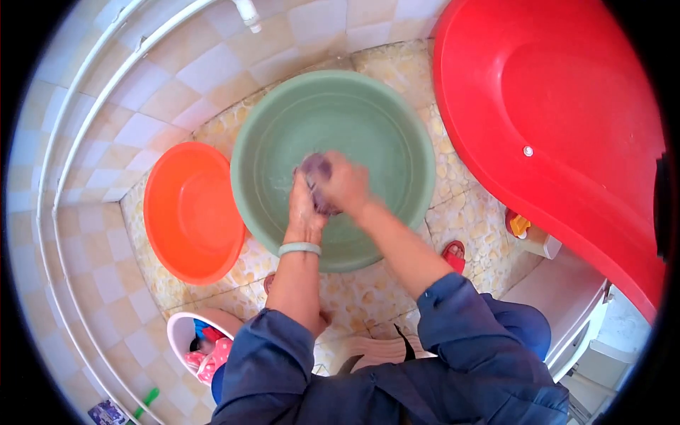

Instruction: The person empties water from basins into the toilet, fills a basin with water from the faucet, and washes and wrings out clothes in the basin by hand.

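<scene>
A wadded, wet purple cloth [317, 170] is bunched between my two hands above the large green basin [244, 134], which has water in it. My left hand [303, 202], with a pale bangle [299, 248] at the wrist, wraps the cloth from the left. Over its right side my right hand [345, 185] is closed, partly smeared by motion. What kind of cloth it is cannot be made out.
An orange basin [193, 212] stands left of the green one. A white bucket [185, 324] with clothes is at lower left. A big red tub-shaped piece [559, 106] fills the upper right. White pipes [53, 191] run along the tiled wall.
</scene>
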Action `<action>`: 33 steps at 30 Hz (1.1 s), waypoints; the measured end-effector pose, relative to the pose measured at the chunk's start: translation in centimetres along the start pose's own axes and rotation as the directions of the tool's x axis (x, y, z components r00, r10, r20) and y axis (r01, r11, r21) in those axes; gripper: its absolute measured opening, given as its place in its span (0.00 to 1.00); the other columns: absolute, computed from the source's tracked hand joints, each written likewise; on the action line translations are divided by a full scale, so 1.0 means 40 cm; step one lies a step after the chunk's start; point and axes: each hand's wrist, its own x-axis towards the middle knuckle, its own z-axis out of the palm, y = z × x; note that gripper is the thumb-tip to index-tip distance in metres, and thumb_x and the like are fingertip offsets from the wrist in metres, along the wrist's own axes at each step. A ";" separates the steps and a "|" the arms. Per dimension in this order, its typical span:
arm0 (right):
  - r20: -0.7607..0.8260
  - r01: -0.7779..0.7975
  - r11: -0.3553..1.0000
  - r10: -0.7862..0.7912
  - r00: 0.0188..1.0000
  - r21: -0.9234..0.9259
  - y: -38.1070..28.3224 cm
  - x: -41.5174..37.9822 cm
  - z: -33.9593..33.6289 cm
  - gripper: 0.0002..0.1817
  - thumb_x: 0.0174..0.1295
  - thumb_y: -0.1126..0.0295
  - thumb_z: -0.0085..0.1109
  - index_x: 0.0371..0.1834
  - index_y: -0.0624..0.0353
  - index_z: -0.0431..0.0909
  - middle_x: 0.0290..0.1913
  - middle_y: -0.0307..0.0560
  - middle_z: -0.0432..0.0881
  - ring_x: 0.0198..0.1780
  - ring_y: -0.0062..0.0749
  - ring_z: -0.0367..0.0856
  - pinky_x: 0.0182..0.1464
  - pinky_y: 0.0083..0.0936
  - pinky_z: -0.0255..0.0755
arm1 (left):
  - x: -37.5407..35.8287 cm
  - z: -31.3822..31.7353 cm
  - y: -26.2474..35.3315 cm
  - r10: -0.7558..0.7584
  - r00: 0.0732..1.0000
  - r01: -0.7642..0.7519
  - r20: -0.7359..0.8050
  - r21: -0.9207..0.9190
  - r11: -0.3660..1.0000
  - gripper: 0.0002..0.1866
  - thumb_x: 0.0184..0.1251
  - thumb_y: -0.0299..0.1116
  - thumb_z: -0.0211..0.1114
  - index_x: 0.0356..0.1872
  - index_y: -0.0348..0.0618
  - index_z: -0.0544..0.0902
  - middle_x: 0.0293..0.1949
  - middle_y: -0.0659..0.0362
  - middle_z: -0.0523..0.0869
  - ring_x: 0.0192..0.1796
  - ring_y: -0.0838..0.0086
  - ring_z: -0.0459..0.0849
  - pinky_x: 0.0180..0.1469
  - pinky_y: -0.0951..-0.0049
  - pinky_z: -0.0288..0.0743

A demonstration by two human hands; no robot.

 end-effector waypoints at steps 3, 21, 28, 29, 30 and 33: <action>0.165 -0.234 0.953 0.267 0.949 -0.191 0.121 0.071 -0.012 0.24 0.61 0.47 0.51 0.42 0.59 0.79 0.37 0.59 0.83 0.42 0.54 0.82 0.44 0.46 0.75 | 0.026 0.006 -0.014 0.111 0.993 -0.113 0.031 0.095 0.989 0.20 0.72 0.46 0.53 0.50 0.37 0.75 0.50 0.54 0.81 0.52 0.69 0.80 0.54 0.64 0.76; 0.145 -0.350 0.926 0.331 0.932 0.138 0.258 0.044 0.061 0.13 0.62 0.70 0.52 0.49 0.57 0.78 0.46 0.57 0.82 0.48 0.47 0.81 0.50 0.37 0.74 | 0.032 -0.146 -0.047 0.304 0.900 0.069 -0.314 0.789 0.610 0.40 0.63 0.50 0.63 0.70 0.38 0.59 0.66 0.44 0.65 0.66 0.55 0.67 0.62 0.47 0.66; 0.327 -0.263 0.750 0.066 0.943 0.607 -0.106 -0.020 -0.179 0.13 0.61 0.75 0.54 0.49 0.59 0.78 0.43 0.45 0.82 0.47 0.26 0.79 0.50 0.27 0.72 | -0.025 -0.051 0.001 -0.275 0.957 0.282 0.088 -0.081 0.956 0.49 0.61 0.72 0.49 0.72 0.41 0.55 0.66 0.45 0.63 0.68 0.53 0.65 0.63 0.41 0.65; 0.376 -0.248 0.757 0.003 0.926 0.604 -0.133 -0.043 -0.196 0.12 0.61 0.76 0.54 0.48 0.60 0.78 0.43 0.44 0.82 0.46 0.25 0.78 0.50 0.26 0.72 | -0.040 -0.028 0.008 -0.094 0.984 0.106 0.153 -0.068 0.992 0.51 0.59 0.75 0.47 0.70 0.41 0.54 0.62 0.44 0.69 0.62 0.52 0.71 0.59 0.44 0.70; 0.423 -0.230 0.764 -0.061 0.904 0.602 -0.155 -0.064 -0.210 0.12 0.62 0.76 0.53 0.47 0.61 0.78 0.43 0.43 0.82 0.46 0.24 0.78 0.50 0.25 0.72 | -0.037 -0.026 0.014 -0.107 0.982 0.126 0.152 -0.116 0.985 0.50 0.59 0.75 0.46 0.69 0.41 0.56 0.59 0.45 0.71 0.60 0.52 0.73 0.58 0.46 0.71; 0.459 -0.096 0.795 -0.244 0.854 0.599 -0.179 -0.089 -0.219 0.11 0.62 0.77 0.52 0.47 0.61 0.78 0.44 0.43 0.82 0.47 0.24 0.78 0.51 0.25 0.72 | -0.064 -0.013 0.037 -0.175 0.976 0.197 0.132 -0.180 0.964 0.44 0.61 0.75 0.44 0.59 0.42 0.69 0.49 0.49 0.80 0.48 0.55 0.79 0.51 0.52 0.75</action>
